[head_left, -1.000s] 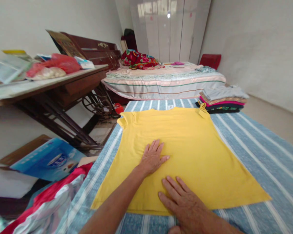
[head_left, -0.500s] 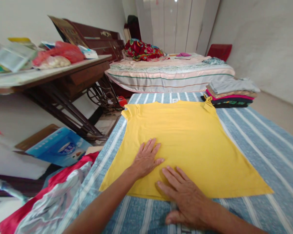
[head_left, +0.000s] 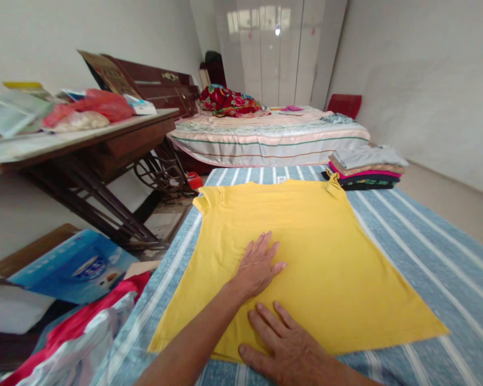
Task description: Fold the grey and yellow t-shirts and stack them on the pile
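Note:
A yellow T-shirt [head_left: 306, 241] lies spread flat on a blue and white striped sheet [head_left: 426, 241]. My left hand [head_left: 258, 266] rests palm down on the shirt's middle, fingers stretched out. My right hand [head_left: 284, 348] lies flat on the shirt's near hem, fingers apart. Neither hand holds anything.
A stack of folded clothes [head_left: 364, 169] sits at the sheet's far right corner. Red and grey garments [head_left: 76, 338] are heaped at the near left. A wooden table [head_left: 84, 145] with clutter stands to the left, a made bed [head_left: 265, 134] behind, a blue box [head_left: 72, 265] on the floor.
My left hand has slid slightly forward and to the right over the shirt. My right hand has drawn back toward the near hem. The view has shifted a little.

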`<state>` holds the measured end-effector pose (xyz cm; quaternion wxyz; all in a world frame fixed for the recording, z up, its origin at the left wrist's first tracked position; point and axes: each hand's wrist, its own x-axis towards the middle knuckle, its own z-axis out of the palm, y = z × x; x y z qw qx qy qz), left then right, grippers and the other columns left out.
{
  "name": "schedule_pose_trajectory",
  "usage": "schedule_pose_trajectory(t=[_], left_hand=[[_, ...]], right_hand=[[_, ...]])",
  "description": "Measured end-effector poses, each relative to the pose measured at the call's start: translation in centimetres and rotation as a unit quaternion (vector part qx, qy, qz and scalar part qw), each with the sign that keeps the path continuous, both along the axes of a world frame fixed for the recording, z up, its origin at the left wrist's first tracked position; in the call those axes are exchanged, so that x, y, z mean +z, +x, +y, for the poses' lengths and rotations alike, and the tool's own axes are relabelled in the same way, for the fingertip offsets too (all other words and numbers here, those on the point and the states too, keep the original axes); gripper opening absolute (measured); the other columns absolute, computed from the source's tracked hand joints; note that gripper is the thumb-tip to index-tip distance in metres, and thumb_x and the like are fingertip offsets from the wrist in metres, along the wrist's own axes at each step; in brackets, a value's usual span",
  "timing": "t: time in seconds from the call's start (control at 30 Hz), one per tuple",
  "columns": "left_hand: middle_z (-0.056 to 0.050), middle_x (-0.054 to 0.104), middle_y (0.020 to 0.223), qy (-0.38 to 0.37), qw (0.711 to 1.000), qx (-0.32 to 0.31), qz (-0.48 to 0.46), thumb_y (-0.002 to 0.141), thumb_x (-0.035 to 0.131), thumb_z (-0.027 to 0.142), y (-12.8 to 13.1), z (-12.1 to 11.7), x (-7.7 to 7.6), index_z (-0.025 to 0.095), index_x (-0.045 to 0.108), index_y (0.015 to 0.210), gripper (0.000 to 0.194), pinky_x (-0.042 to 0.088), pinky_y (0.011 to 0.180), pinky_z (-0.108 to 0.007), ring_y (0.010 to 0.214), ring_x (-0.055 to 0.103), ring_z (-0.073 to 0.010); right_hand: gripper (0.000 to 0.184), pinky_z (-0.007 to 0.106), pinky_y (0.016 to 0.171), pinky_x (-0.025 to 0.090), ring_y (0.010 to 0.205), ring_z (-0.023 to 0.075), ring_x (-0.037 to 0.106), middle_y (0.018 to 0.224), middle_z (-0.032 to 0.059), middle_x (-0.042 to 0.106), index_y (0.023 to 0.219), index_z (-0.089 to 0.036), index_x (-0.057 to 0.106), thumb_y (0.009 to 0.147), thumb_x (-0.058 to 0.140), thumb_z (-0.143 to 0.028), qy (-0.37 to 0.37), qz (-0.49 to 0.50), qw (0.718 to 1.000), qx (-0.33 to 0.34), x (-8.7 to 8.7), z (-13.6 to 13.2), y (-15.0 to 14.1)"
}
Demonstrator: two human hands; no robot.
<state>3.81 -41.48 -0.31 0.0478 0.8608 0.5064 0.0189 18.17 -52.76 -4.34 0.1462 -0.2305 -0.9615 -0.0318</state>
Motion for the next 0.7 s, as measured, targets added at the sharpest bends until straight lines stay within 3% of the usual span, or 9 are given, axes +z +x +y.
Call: schedule_pose_trajectory(t=[0.1,0.27,0.47,0.6,0.7], left_hand=[[-0.013,0.016,0.152,-0.035,0.999,-0.019,-0.001,0.089,0.026,0.061,1.8,1.2,-0.6,0.018,0.030,0.141,0.068,0.015,0.111,-0.049,0.140,0.011,-0.0272],[-0.012,0.012,0.153,-0.032,0.999,-0.044,-0.004,0.087,0.019,0.065,0.8,0.9,-1.8,0.020,0.026,0.143,0.072,0.009,0.112,-0.049,0.141,0.006,-0.0253],[-0.011,0.020,0.152,0.009,1.000,0.011,-0.005,0.091,0.021,0.057,0.8,2.5,-1.0,0.018,0.034,0.139,0.063,0.014,0.113,-0.047,0.140,0.014,-0.0229],[-0.013,0.023,0.150,0.023,0.997,0.070,0.024,0.090,0.024,0.058,-0.3,3.3,-1.2,0.017,0.037,0.138,0.064,0.018,0.110,-0.052,0.139,0.017,-0.0275],[-0.013,0.025,0.150,0.028,0.997,0.070,0.034,0.090,0.024,0.059,-1.8,2.8,-1.6,0.017,0.037,0.138,0.064,0.022,0.109,-0.051,0.138,0.020,-0.0280]], right_hand=[[0.044,0.046,0.095,0.041,0.123,0.0283,0.045,0.131,0.0114,0.052,0.132,-0.034,0.037,0.090,0.047,-0.045,0.121,0.088,0.988,-0.044,-1.9,-0.2,-1.1],[0.042,0.046,0.099,0.038,0.117,0.0236,0.051,0.114,0.0010,0.064,0.124,-0.039,0.044,0.085,0.053,-0.051,0.229,0.207,0.947,-0.085,-4.4,0.1,-3.0],[0.049,0.051,0.104,0.032,0.109,0.0224,0.058,0.109,-0.0013,0.067,0.126,-0.038,0.044,0.083,0.051,-0.059,0.256,0.294,0.915,-0.104,-6.2,0.5,-4.5],[0.049,0.051,0.102,0.036,0.111,0.0249,0.057,0.115,-0.0001,0.064,0.127,-0.038,0.044,0.084,0.048,-0.060,0.225,0.249,0.937,-0.097,-6.6,0.0,-4.5],[0.050,0.050,0.099,0.041,0.113,0.0258,0.055,0.118,-0.0004,0.063,0.130,-0.041,0.042,0.084,0.049,-0.059,0.207,0.236,0.944,-0.097,-6.9,-0.2,-4.2]])
